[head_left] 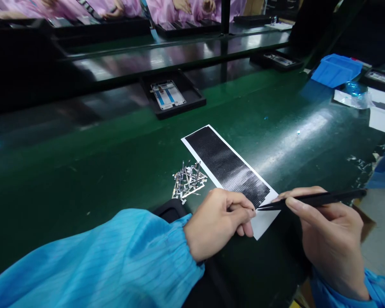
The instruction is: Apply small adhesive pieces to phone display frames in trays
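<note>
On workbench point(93, 171): backing sheet point(226, 167)
Just left of backing sheet: metal clips point(188, 179)
Behind backing sheet: tray point(192, 100) holding phone frame point(168, 95)

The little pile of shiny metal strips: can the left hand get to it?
Probably yes. The left hand rests on the white-backed black sheet, and the pile of metal strips lies right beside it on the green mat with nothing between them. It would likely have to leave the sheet.

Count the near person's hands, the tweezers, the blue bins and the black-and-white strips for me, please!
Left hand: 1
Right hand: 1
Tweezers: 1
Black-and-white strip: 1
Blue bin: 1
Total: 5
</note>
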A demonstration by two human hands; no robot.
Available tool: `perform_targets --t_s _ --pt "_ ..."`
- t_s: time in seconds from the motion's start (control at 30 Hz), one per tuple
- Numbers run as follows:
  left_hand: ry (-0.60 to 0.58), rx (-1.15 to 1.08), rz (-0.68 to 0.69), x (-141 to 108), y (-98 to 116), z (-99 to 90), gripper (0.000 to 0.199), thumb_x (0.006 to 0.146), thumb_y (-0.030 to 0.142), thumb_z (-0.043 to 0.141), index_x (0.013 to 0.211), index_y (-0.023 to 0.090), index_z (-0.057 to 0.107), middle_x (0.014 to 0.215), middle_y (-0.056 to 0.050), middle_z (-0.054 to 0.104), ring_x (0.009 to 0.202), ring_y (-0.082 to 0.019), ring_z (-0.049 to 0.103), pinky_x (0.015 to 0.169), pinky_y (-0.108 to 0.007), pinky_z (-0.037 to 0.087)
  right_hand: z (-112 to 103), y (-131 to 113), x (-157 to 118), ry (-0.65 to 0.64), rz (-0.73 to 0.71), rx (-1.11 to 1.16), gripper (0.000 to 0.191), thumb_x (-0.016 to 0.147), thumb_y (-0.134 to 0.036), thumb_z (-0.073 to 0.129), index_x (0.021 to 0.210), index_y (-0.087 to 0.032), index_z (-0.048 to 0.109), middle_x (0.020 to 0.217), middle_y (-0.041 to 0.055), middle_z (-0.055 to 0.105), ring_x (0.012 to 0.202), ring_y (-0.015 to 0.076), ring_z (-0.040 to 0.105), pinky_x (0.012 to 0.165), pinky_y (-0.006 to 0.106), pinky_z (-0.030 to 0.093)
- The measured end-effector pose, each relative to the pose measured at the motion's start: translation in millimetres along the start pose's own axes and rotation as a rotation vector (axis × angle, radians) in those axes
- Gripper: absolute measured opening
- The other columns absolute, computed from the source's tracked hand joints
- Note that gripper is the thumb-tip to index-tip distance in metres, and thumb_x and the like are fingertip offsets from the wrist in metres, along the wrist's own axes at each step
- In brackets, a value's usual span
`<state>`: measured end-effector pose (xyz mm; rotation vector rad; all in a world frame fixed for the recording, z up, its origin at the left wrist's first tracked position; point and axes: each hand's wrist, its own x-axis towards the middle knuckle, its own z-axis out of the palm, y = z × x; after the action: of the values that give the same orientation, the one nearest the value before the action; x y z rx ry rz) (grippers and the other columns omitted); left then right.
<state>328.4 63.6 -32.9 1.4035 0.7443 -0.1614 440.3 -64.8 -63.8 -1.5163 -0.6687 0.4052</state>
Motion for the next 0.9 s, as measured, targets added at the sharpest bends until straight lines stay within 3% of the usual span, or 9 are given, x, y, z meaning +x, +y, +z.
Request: perform_targets --t_s 0.1,0.2,0.33,0.43,0.6,0.7,0.8,0.9 --pt "0.11 0.038 0.159 -1.9 2.0 -3.2 0.013 0.075 0.011 0.058 0.065 0.012 0.067 0.064 0.0 0.062 0.063 -0.011 0.053 0.063 -0.021 0.04 2.5 1.1 -1.1 0.064 -0.055 0.03 0.007 0.079 -0.026 0.064 0.073 -0.023 0.067 0.077 0.001 0.065 0.072 0.0162 0.06 0.068 0.029 0.049" --pt "0.227 -0.051 0.26 -6.2 4.2 -6.1 0.009 0.072 0.015 0.063 0.066 0.013 0.069 0.059 0.002 0.057 0.058 -0.009 0.048 0.056 -0.02 0.037 6.0 2.3 -5.9 0.016 -0.145 0.025 0.009 0.084 -0.023 0.058 0.08 -0.024 0.065 0.077 0.0004 0.064 0.079 0.0174 0.06 0.073 0.03 0.047" --pt "0.202 -0.327 0.246 -16.3 4.8 -5.1 0.006 0.071 0.016 0.063 0.07 0.011 0.066 0.056 0.002 0.062 0.054 -0.008 0.054 0.06 -0.019 0.043 13.0 1.7 -15.7 -0.202 -0.155 -0.03 0.006 0.082 -0.02 0.059 0.082 -0.022 0.065 0.07 -0.0005 0.058 0.06 0.0107 0.053 0.05 0.021 0.04" --pt "0.146 -0.408 0.225 -24.3 2.8 -1.2 0.006 0.071 0.016 0.064 0.07 0.01 0.064 0.059 -0.001 0.067 0.057 -0.01 0.058 0.064 -0.02 0.046 17.9 -1.8 -21.7 -0.306 -0.065 0.013 0.005 0.08 -0.022 0.062 0.08 -0.023 0.067 0.068 -0.0005 0.058 0.056 0.0099 0.049 0.047 0.022 0.035" --pt "0.139 -0.433 0.159 -35.5 0.3 3.3 0.011 0.067 0.017 0.066 0.074 0.009 0.064 0.061 -0.002 0.067 0.058 -0.011 0.059 0.064 -0.021 0.045 18.9 -14.0 -27.7 -0.261 0.31 0.214 0.023 0.074 -0.036 0.066 0.059 -0.019 0.063 0.056 -0.001 0.049 0.047 0.0073 0.034 0.047 0.026 0.022" --pt "0.144 -0.301 0.156 -43.9 1.2 1.4 0.016 0.066 0.018 0.067 0.08 0.009 0.065 0.065 -0.001 0.066 0.062 -0.013 0.059 0.064 -0.022 0.045 18.4 -22.5 -28.8 -0.302 0.402 0.267 0.025 0.07 -0.038 0.068 0.057 -0.018 0.061 0.056 -0.0013 0.048 0.047 0.0059 0.031 0.048 0.026 0.017" --pt "0.229 0.043 0.311 -53.7 -0.1 -3.4 0.01 0.071 0.018 0.063 0.079 0.013 0.067 0.075 -0.002 0.066 0.074 -0.015 0.057 0.071 -0.026 0.042 21.0 -28.9 -29.3 -0.367 0.398 0.196 0.029 0.07 -0.039 0.068 0.053 -0.017 0.059 0.053 -0.002 0.045 0.047 0.0059 0.03 0.048 0.026 0.018" --pt "0.253 0.38 0.441 -63.5 -5.0 -8.1 0.013 0.077 0.016 0.058 0.069 0.016 0.068 0.07 0.0 0.063 0.072 -0.015 0.053 0.071 -0.027 0.037 26.0 -32.9 -31.1 -0.459 0.359 0.065 0.03 0.07 -0.04 0.067 0.052 -0.017 0.058 0.053 -0.002 0.045 0.046 0.0061 0.03 0.047 0.026 0.018"
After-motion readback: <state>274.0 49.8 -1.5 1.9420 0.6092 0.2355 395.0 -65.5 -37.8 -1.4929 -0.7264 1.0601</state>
